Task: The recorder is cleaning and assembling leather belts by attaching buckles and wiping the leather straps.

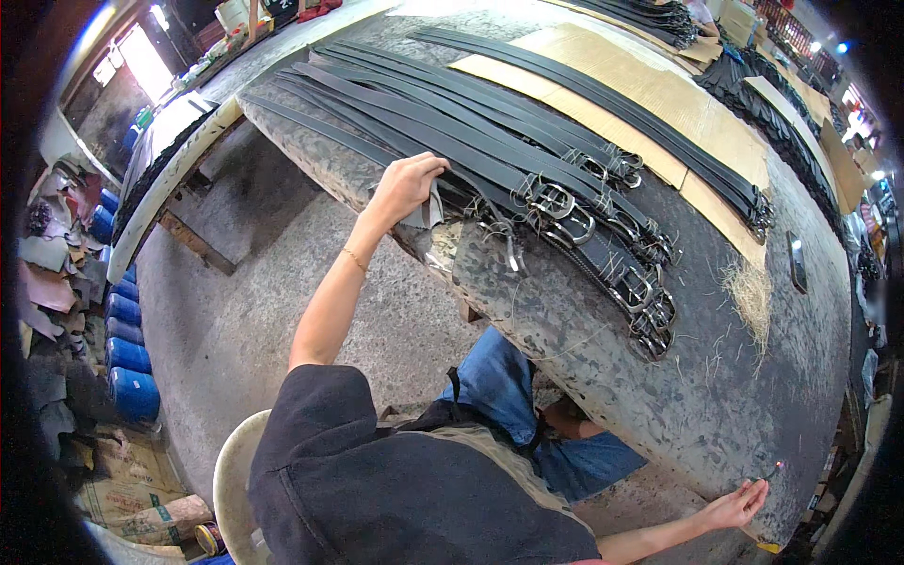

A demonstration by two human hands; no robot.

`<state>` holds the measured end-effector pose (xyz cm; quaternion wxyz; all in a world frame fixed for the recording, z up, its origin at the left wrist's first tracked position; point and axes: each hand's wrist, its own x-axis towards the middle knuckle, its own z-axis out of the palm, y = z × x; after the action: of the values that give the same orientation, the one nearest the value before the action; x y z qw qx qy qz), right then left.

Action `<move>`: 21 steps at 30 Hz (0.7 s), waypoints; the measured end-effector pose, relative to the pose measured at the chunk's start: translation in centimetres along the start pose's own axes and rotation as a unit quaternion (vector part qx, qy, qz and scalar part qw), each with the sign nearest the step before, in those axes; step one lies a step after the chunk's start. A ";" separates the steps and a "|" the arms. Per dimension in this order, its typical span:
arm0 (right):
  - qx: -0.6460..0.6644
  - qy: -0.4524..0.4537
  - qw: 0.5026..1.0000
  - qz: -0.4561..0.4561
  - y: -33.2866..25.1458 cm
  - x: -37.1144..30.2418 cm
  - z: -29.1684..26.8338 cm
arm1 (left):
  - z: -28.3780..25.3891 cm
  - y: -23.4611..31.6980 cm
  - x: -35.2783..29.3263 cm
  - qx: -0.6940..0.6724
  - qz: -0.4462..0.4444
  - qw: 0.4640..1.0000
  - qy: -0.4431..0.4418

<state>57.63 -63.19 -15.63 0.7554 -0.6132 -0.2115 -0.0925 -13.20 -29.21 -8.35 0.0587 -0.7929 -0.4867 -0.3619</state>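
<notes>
Left hand [410,186] folds closed over the near edge of the black belts [443,124] on the tabletop [659,419]; right hand [739,506] half-curls near a small glow [780,464], its hold unclear; apparently belt handling; next calls for a steady left grip.

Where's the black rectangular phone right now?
In the head view, the black rectangular phone lies on the mottled grey table at right, just right of the straw-coloured loose fibre bundle.
</notes>
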 end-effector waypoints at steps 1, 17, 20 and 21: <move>-0.011 -0.008 1.000 0.007 0.5 0.5 -0.3 | -0.3 0.0 0.2 -0.017 -0.012 1.000 -0.004; -0.001 -0.091 0.996 -0.006 -1.1 -0.5 0.4 | -10.8 -7.3 -2.4 0.095 -0.316 0.919 0.214; -0.013 -0.106 0.994 -0.008 -1.1 -0.2 0.4 | -14.0 -8.7 -7.0 0.307 -0.445 0.832 0.124; -0.028 -0.102 0.994 -0.009 -1.2 -0.1 0.5 | -14.9 -8.0 -7.7 0.289 -0.497 0.811 0.105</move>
<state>56.98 -62.94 -14.52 0.7115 -0.6387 -0.2900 -0.0420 -29.47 -37.30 -4.46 0.1481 -0.3464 -0.8875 -0.2654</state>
